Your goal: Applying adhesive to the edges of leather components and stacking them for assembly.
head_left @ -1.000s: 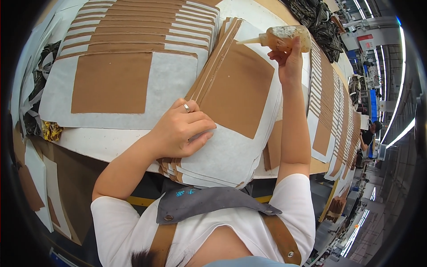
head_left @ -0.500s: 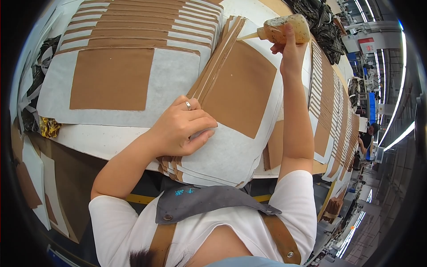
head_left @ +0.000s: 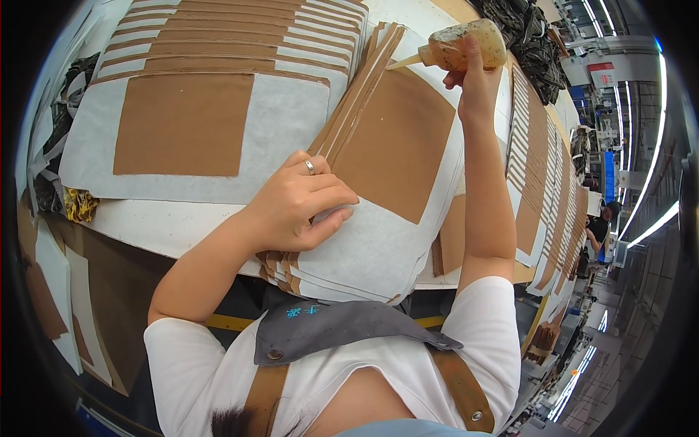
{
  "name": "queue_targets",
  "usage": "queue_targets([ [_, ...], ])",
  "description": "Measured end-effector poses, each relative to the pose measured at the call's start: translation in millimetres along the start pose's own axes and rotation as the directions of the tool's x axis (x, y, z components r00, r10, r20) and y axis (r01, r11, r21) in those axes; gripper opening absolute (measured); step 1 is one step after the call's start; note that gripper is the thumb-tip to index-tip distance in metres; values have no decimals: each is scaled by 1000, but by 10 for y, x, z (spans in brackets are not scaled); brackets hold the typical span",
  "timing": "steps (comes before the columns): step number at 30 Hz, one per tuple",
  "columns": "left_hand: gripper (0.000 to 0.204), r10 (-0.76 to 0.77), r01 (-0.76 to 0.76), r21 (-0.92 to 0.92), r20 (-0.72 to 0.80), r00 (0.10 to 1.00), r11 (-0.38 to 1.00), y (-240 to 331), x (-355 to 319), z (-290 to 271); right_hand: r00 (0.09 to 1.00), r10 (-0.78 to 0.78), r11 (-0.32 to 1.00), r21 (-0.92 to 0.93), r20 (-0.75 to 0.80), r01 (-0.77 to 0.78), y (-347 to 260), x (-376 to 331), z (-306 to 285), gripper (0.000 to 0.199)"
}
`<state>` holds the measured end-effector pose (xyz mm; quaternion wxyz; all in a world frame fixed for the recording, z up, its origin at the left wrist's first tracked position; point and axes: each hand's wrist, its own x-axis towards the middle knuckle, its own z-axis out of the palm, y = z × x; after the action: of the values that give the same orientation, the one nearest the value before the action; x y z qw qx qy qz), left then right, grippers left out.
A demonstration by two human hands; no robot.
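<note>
Bottle [head_left: 466, 42] clutched in right hand [head_left: 477, 91], long axis near level, nozzle [head_left: 410, 61] aimed left, slightly down, left hand [head_left: 301, 204] on panels [head_left: 393, 146], grip unclear

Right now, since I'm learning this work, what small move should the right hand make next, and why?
Perhaps ease the nozzle along the brown strips toward the left hand: the right hand holds the bottle sideways, tip nearer their far end, while the left hand rests across their near part.
</note>
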<state>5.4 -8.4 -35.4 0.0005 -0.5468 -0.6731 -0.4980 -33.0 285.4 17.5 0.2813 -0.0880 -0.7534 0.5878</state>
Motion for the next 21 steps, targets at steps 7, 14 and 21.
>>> queue_targets([
  [7,9,-41,39,-22,-85,996,999,18,5,-51,996,87,994,61,-18,-85,-48,-235,76,48],
  [14,4,-215,188,-119,-284,934,975,-2,16,-77,989,150,986,70,-5,-149,-81,-486,103,45],
  [21,3,-353,266,-278,-336,873,923,-55,-24,-48,978,207,973,97,40,-210,-167,-790,174,45],
])
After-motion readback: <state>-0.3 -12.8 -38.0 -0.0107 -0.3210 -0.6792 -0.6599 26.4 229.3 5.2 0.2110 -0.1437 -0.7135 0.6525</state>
